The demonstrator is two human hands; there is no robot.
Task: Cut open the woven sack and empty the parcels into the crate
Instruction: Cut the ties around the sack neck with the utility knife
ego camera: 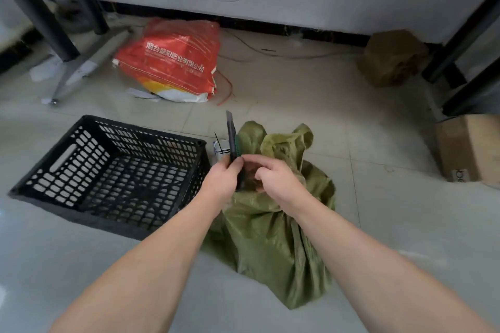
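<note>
While the green woven sack (270,238) stands on the tiled floor (297,105) with its neck bunched and its loose top flopped up behind, both hands work just above that neck. The left hand (223,180) is curled closed round the lower part of a dark utility knife (232,143), which points up and away over the sack's far-left edge. The right hand (278,180) is partly closed, its fingers pinched in at the sack's gathered neck, close to the left hand; exactly what they grip is hidden. Just left of the sack sits one black slatted plastic crate (108,170), open at the top, with nothing seen inside but its perforated bottom. Between the crate's far corner and the sack lie a small white item and thin black ties (219,147), too small to tell apart. Beyond the sack, toward the wall, lies one red printed bag (173,59). To the sack's far right rests a brown bundle (392,58), and nearer on the right one cardboard box (469,147).
</note>
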